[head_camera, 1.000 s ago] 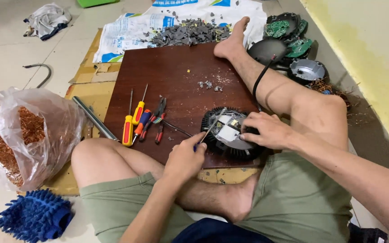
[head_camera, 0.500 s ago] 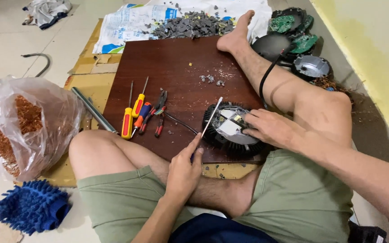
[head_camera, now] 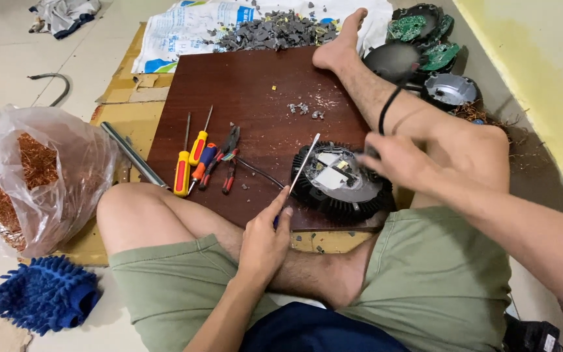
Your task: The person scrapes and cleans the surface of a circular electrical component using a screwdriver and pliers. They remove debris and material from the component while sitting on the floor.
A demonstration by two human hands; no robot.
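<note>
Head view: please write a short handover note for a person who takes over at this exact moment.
Left hand grips a screwdriver, tip on the round black finned unit.
Right hand rests at the unit's far edge.
The unit lies on the brown board, its top open, pale parts exposed.
Spare screwdrivers and pliers lie on the board, left of the unit.
Left: inner parts are not yet out.

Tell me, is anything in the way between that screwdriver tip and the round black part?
Nothing visible is. The left hand holds the screwdriver, whose shaft reaches straight to the white centre of the round black part. The right hand rests on its far edge, off to the side. The spare tools lie apart, to the left.
</note>
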